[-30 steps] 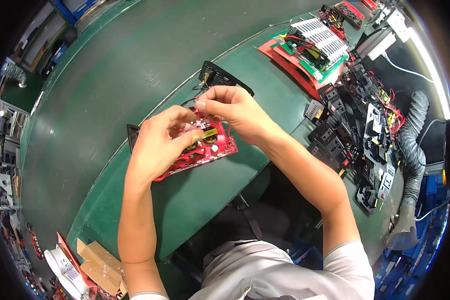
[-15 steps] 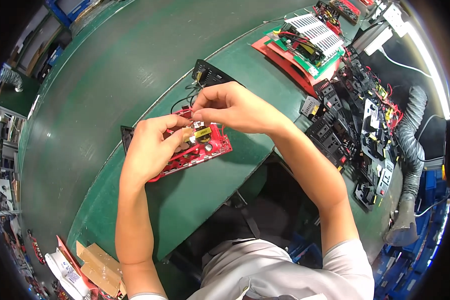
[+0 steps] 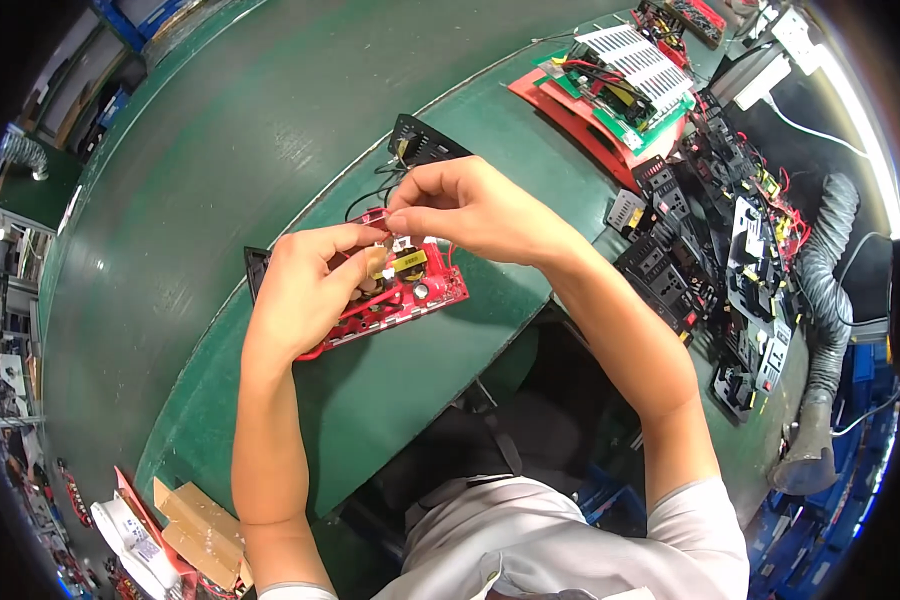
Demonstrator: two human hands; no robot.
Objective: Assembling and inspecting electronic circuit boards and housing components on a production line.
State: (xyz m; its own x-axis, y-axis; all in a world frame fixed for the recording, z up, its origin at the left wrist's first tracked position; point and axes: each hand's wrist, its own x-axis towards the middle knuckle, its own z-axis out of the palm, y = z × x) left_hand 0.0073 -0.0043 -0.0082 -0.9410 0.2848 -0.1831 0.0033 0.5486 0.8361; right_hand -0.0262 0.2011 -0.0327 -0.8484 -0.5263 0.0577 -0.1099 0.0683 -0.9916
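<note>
A red circuit board (image 3: 440, 293) with a yellow-wrapped transformer (image 3: 409, 264), white connectors and red wires lies on the green bench. My left hand (image 3: 305, 275) reaches over the board's left part, thumb and forefinger drawn together; whatever is between them is too small to name. Beside it, my right hand (image 3: 470, 213) pinches at the board's far edge, close to the left fingertips. What that pinch holds is hidden too. Just beyond the hands stands a black slotted panel (image 3: 428, 142), with black wires running from it toward the board. Another black panel (image 3: 255, 268) shows left of my left hand.
Far right, a stack of green boards with a silver finned heat sink (image 3: 630, 60) rests on red sheets (image 3: 575, 125). Many black socket panels (image 3: 660, 275) lie heaped on the right, beside a grey flexible duct (image 3: 825, 290). A cardboard box (image 3: 202, 530) sits at the lower left.
Both hands stay at the board with nearly the same pinched grips. The whole view has shifted very slightly; nothing has visibly been picked up or released.
</note>
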